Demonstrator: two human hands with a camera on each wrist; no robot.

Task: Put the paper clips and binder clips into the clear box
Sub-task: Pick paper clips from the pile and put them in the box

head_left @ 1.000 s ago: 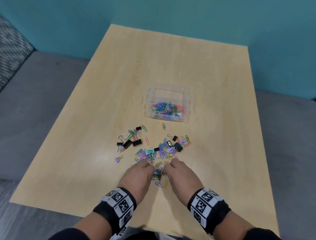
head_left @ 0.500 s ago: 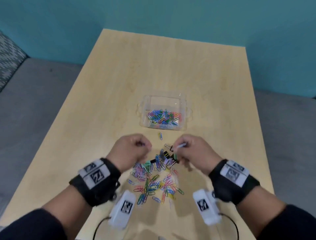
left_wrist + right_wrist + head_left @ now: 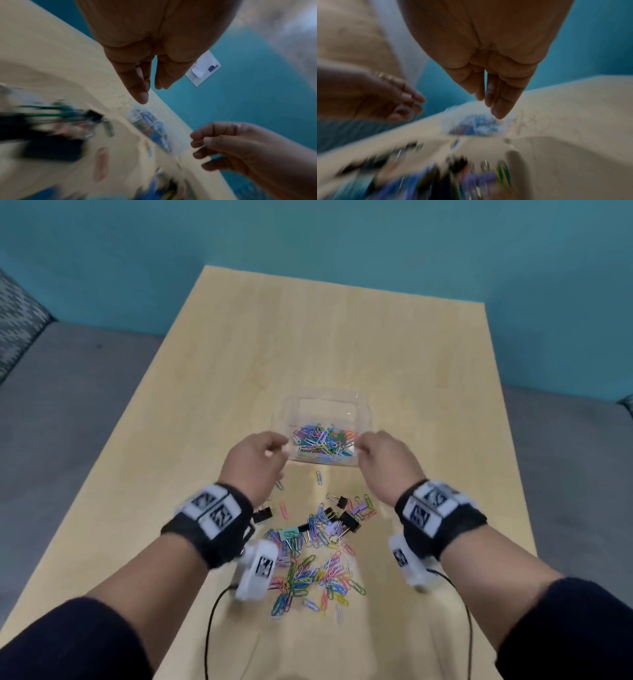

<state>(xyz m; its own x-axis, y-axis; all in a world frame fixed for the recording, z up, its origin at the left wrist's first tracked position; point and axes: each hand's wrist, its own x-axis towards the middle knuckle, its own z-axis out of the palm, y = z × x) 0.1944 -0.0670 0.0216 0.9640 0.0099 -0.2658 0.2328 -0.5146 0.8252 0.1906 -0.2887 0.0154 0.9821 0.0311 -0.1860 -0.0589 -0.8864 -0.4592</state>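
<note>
Both hands hover at the near rim of the clear plastic box [image 3: 327, 405], mid-table and partly filled with coloured paper clips [image 3: 323, 440]. The left hand [image 3: 255, 463] and right hand [image 3: 385, 462] are curled; any contents cannot be told. More clips and black binder clips [image 3: 349, 520] lie scattered toward the light wooden table's [image 3: 342, 337] near edge.

Take the clear box [image 3: 360, 405] as your landmark: it sits on the table [image 3: 342, 337], about midway across it. Inside the box, a heap of paper clips [image 3: 323, 440] lies against the wall nearest you. Your left hand [image 3: 255, 463] is at the box's near left corner, your right hand [image 3: 387, 462] at its near right corner. Nearer you than the box, one lone clip [image 3: 319, 477] lies just before its near wall. Further toward you come the binder clips [image 3: 349, 520], then the loose pile of paper clips [image 3: 315, 573], between your two wrists.
</note>
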